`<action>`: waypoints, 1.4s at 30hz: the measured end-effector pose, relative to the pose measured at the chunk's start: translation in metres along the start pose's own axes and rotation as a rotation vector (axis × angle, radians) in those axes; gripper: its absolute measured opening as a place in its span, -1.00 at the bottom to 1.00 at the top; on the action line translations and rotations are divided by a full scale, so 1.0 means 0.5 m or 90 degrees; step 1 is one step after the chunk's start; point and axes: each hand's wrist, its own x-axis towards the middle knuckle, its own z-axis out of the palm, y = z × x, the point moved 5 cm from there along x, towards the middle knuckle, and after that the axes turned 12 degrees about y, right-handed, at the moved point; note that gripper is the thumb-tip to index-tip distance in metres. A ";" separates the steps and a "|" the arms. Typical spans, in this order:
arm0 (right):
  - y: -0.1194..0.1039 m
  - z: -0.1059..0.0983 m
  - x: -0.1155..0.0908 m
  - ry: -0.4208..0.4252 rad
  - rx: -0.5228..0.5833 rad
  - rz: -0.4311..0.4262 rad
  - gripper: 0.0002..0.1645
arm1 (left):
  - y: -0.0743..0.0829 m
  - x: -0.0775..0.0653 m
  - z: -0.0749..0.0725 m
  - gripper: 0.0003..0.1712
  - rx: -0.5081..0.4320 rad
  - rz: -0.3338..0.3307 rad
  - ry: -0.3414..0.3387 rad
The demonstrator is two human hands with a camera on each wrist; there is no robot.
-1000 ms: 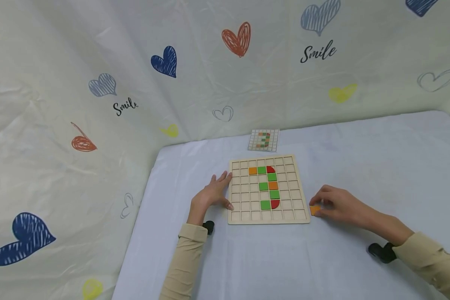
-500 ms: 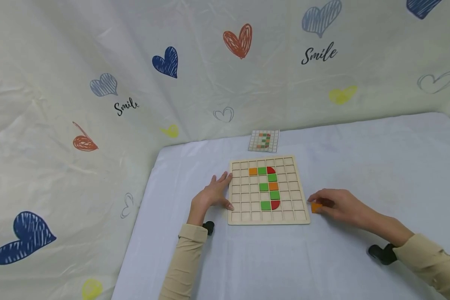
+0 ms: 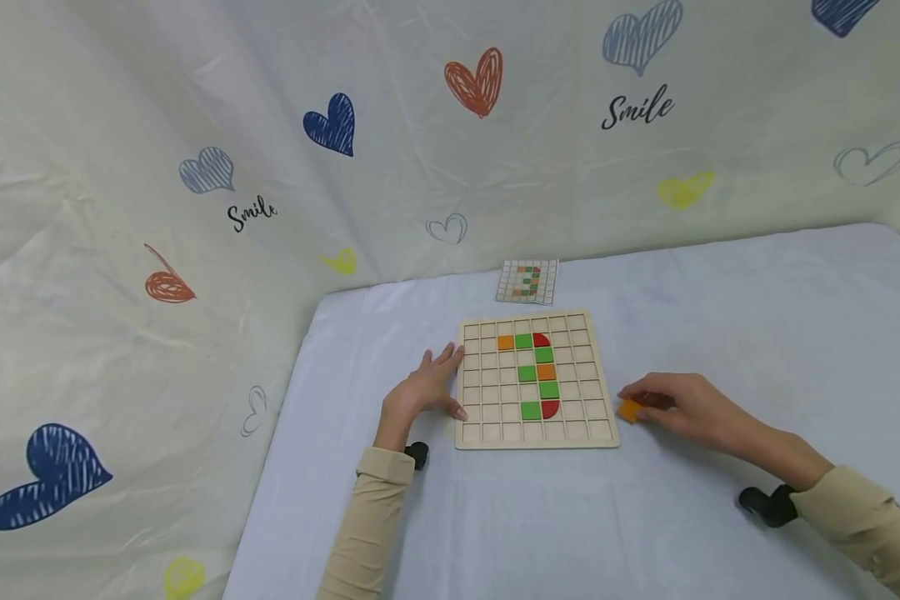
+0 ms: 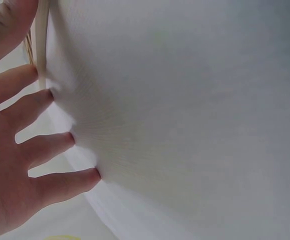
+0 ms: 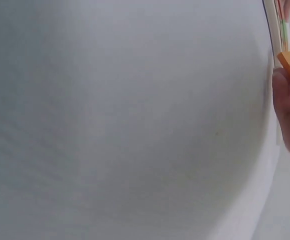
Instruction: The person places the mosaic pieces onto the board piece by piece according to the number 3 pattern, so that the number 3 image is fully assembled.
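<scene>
A wooden grid board (image 3: 487, 432) lies on the table, with green, orange and red tiles set in several of its squares, roughly like a figure 3. My left hand (image 3: 422, 387) rests at the board's left edge, fingers spread and thumb on the lower left rim. In the left wrist view the fingertips (image 4: 92, 175) press the cloth. Just off the board's right edge, my right hand (image 3: 682, 404) pinches an orange square tile (image 3: 629, 411) between thumb and fingers. The right wrist view shows that orange tile (image 5: 288, 60) tilted close to the board's side.
Behind the board lies a small printed card (image 3: 527, 282) showing a similar grid pattern. White cloth (image 3: 540, 525) covers the table. A curtain with hearts and "Smile" lettering (image 3: 637, 107) hangs behind and to the left.
The orange tile in my right hand has turned, now slanted, and sits slightly higher and nearer the board's edge. My left hand and the tiles on the board have stayed put.
</scene>
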 end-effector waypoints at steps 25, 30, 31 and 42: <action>-0.044 0.055 0.050 0.002 0.046 0.011 -0.66 | -0.010 0.003 0.006 0.38 0.006 0.007 0.003; -0.063 0.070 0.067 -0.007 0.056 -0.011 -0.68 | -0.011 0.003 0.007 0.38 0.011 0.010 0.002; -0.065 0.074 0.070 -0.011 0.058 -0.010 -0.68 | -0.011 0.003 0.007 0.38 0.012 0.010 0.002; -0.104 0.129 0.117 -0.071 0.054 0.001 -0.78 | -0.015 0.006 0.007 0.37 0.010 0.010 0.004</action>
